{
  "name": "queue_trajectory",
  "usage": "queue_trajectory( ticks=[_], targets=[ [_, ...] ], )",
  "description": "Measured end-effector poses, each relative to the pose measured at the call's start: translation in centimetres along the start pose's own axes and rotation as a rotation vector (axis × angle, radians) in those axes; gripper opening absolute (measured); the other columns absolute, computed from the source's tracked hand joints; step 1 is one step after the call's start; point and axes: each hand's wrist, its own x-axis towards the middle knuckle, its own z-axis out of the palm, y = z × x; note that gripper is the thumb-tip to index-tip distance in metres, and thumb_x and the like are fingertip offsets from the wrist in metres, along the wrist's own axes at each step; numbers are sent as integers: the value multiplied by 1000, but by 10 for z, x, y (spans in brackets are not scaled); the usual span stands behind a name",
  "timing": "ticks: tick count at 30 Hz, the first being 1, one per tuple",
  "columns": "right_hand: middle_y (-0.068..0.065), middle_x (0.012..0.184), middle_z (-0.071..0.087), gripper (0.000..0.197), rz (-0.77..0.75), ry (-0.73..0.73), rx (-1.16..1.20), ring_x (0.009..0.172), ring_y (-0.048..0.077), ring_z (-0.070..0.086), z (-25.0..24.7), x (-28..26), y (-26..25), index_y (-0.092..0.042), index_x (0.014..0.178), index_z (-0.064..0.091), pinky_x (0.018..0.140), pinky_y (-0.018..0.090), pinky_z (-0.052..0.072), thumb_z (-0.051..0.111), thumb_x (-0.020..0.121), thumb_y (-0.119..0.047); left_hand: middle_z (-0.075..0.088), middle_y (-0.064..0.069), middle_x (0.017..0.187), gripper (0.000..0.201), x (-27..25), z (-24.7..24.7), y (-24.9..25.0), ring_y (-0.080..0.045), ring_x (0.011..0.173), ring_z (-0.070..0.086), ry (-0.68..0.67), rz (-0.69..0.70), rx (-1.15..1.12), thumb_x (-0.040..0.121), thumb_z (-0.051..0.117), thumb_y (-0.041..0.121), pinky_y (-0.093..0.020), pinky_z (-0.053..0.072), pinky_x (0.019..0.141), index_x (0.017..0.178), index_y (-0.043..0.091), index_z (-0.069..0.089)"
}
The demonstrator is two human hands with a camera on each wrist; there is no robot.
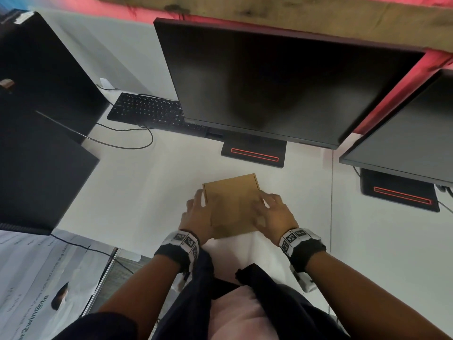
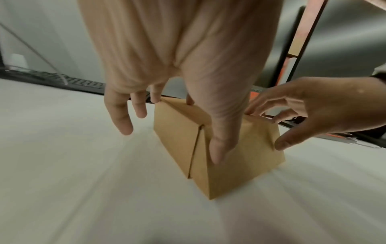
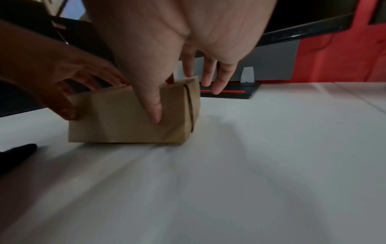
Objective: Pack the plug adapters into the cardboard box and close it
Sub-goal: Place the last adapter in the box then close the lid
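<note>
A brown cardboard box (image 1: 230, 204) sits on the white table (image 1: 137, 192) with its lid down; no plug adapters show. My left hand (image 1: 196, 212) is at its left side. In the left wrist view the left hand's (image 2: 158, 69) straight thumb presses the box's (image 2: 240, 156) near face, one fingertip touches the top edge, and the other fingers hang free. My right hand (image 1: 272, 214) mirrors it on the right: in the right wrist view the right hand's (image 3: 167, 49) thumb lies flat on the box's (image 3: 117, 123) near face. The wrist views are motion-blurred.
A large dark monitor (image 1: 282, 89) on a black base (image 1: 253, 154) stands just behind the box. A second monitor (image 1: 404, 143) is at the right, another dark screen (image 1: 36, 94) at the left, and a black keyboard (image 1: 149, 111) with a looping cable (image 1: 122, 141) at the back left.
</note>
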Motion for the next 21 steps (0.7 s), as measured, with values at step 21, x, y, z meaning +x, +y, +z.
queue_trajectory(
  ticks=[21],
  targets=[
    [12,139,42,46,455,3,-80,113,33,44,-36,11,46,-21,130,48,94,43,49,61,86,-15,37,-15,154,55,100,-27,104,-35,134,44,29,374,485,89,67,29,-54,37,109,137,21,42]
  ],
)
